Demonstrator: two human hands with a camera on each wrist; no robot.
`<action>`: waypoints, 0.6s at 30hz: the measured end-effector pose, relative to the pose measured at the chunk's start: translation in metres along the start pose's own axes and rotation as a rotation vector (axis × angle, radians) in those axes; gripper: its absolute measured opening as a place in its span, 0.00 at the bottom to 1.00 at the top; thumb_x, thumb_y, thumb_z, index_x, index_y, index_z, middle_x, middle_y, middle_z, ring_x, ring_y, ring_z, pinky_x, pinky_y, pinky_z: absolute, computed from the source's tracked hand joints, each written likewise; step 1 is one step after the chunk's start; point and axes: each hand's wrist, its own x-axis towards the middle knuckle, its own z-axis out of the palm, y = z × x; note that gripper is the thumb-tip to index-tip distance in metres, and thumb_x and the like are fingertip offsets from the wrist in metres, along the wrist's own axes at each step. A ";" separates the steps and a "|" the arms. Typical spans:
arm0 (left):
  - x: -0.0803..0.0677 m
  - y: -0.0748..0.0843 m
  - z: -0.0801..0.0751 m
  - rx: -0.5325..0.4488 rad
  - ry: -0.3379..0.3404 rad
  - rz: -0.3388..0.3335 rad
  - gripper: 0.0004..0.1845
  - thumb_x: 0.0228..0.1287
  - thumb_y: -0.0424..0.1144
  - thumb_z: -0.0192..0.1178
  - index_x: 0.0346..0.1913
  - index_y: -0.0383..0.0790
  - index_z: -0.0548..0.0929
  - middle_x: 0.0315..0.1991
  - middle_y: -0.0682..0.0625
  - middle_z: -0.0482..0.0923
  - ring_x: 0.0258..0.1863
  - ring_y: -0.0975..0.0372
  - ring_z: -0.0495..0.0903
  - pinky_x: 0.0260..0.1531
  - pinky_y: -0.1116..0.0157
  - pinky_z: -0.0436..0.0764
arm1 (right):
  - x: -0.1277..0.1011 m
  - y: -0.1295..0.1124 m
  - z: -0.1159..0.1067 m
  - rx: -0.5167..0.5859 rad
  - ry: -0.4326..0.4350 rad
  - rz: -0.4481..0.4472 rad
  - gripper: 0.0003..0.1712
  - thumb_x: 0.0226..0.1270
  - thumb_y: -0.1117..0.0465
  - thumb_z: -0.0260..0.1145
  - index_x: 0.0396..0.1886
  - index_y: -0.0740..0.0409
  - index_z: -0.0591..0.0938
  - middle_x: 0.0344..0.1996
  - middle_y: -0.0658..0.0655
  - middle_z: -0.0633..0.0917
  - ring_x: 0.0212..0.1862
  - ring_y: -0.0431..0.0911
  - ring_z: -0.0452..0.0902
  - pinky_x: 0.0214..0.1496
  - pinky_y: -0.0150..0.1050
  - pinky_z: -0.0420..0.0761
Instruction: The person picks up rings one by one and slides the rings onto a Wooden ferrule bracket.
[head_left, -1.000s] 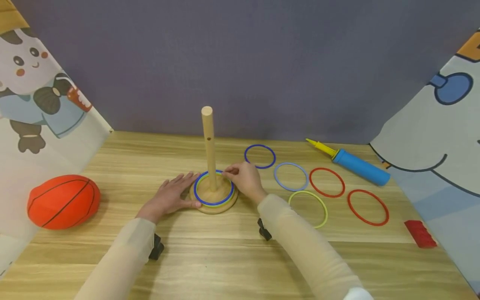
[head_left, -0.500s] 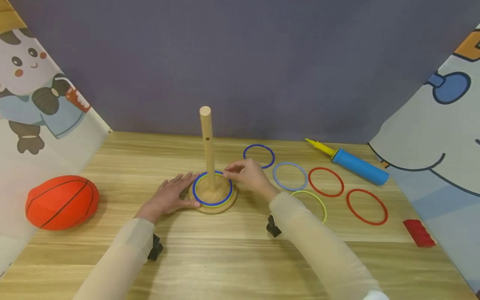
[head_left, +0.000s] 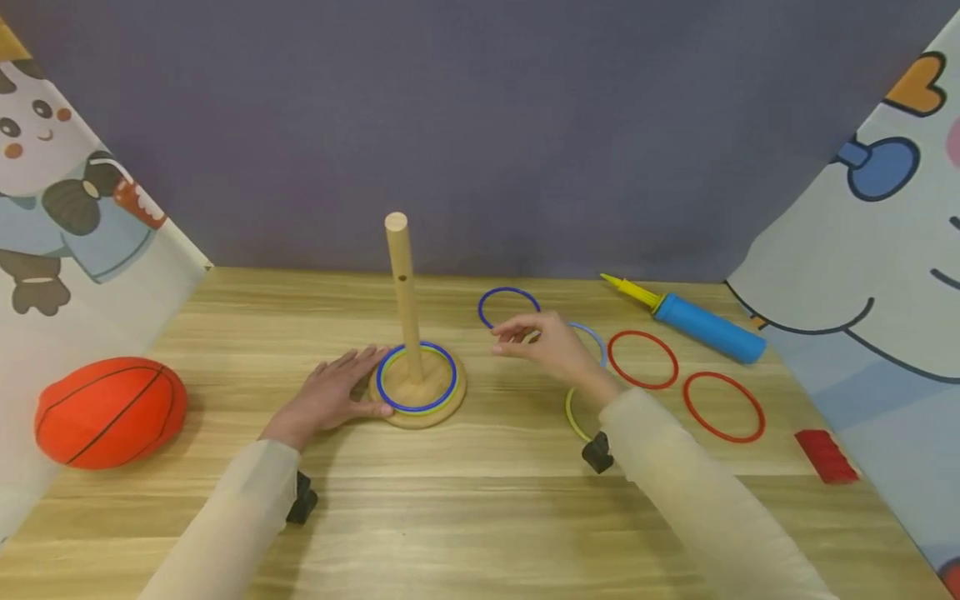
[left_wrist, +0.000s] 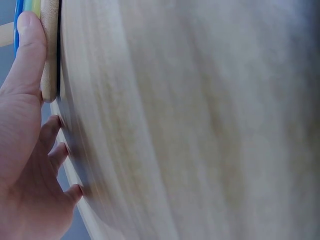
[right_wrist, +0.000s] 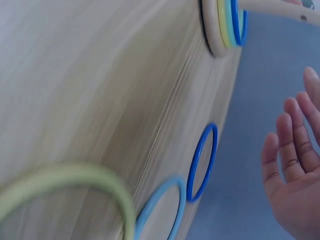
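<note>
A wooden post [head_left: 405,300] stands upright on its round wooden base [head_left: 458,390]. A dark blue ring [head_left: 378,379] lies on the base around the post, with lighter yellow and green-blue edges visible below it. My left hand [head_left: 326,400] rests at the base's left side, fingers spread and thumb along the front edge near the rings [left_wrist: 17,30]. My right hand [head_left: 553,343] is above the table, right of the post, with loosely bent fingers and nothing held. Below it lie a loose dark blue ring [right_wrist: 190,180], a light blue ring [right_wrist: 149,206] and a yellow-green ring [right_wrist: 100,175].
Two red rings, a nearer one [head_left: 762,417] and a farther one [head_left: 642,333], lie to the right. Behind them is a blue hand pump [head_left: 705,327] with a yellow nozzle. A red block [head_left: 827,457] sits near the right edge. An orange-red ball [head_left: 111,412] is at the left.
My right hand has left the rings on the base and moved right, its fingers loosening. My left hand stays at the base. The head view has shifted slightly.
</note>
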 end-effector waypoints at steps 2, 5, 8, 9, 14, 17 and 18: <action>0.000 0.001 -0.001 0.004 0.000 0.001 0.51 0.44 0.69 0.58 0.71 0.54 0.52 0.70 0.43 0.49 0.67 0.44 0.46 0.60 0.38 0.42 | -0.008 0.007 -0.010 -0.005 0.012 0.016 0.13 0.50 0.49 0.71 0.38 0.42 0.84 0.30 0.44 0.83 0.36 0.39 0.76 0.39 0.39 0.77; 0.000 0.001 -0.002 0.009 0.000 0.002 0.51 0.44 0.69 0.58 0.71 0.54 0.52 0.70 0.43 0.49 0.67 0.44 0.46 0.60 0.38 0.42 | -0.021 0.018 -0.024 0.000 0.033 0.034 0.15 0.50 0.46 0.70 0.39 0.42 0.84 0.33 0.45 0.83 0.37 0.40 0.76 0.38 0.40 0.78; 0.000 0.001 -0.002 0.013 0.001 0.002 0.51 0.44 0.69 0.58 0.71 0.53 0.52 0.70 0.43 0.49 0.67 0.44 0.46 0.61 0.39 0.42 | -0.035 0.028 -0.040 0.005 0.044 0.029 0.18 0.50 0.46 0.70 0.41 0.45 0.84 0.36 0.47 0.84 0.38 0.41 0.76 0.38 0.39 0.78; 0.000 0.001 -0.002 0.014 0.001 0.003 0.51 0.44 0.69 0.58 0.71 0.52 0.52 0.70 0.42 0.49 0.67 0.44 0.46 0.61 0.39 0.42 | -0.039 0.031 -0.045 -0.001 0.047 0.034 0.18 0.50 0.46 0.70 0.42 0.46 0.84 0.37 0.48 0.84 0.38 0.41 0.76 0.38 0.38 0.78; 0.000 0.002 -0.002 0.014 0.000 0.007 0.51 0.45 0.68 0.58 0.71 0.51 0.53 0.70 0.42 0.49 0.67 0.44 0.46 0.61 0.39 0.42 | -0.065 0.045 -0.072 -0.050 0.078 0.089 0.18 0.53 0.48 0.68 0.44 0.47 0.83 0.38 0.51 0.84 0.38 0.43 0.76 0.33 0.35 0.78; 0.000 0.001 -0.002 0.016 -0.001 0.009 0.51 0.45 0.68 0.58 0.71 0.52 0.52 0.70 0.42 0.49 0.67 0.44 0.46 0.60 0.39 0.42 | -0.081 0.054 -0.086 -0.081 0.129 0.132 0.18 0.53 0.49 0.68 0.44 0.48 0.83 0.38 0.51 0.83 0.38 0.43 0.76 0.32 0.33 0.78; 0.000 0.001 -0.002 0.019 -0.002 0.008 0.51 0.45 0.69 0.57 0.71 0.52 0.52 0.70 0.42 0.49 0.67 0.44 0.46 0.60 0.39 0.42 | -0.086 0.057 -0.090 -0.090 0.143 0.138 0.18 0.53 0.49 0.68 0.44 0.49 0.83 0.38 0.52 0.83 0.38 0.43 0.76 0.32 0.34 0.79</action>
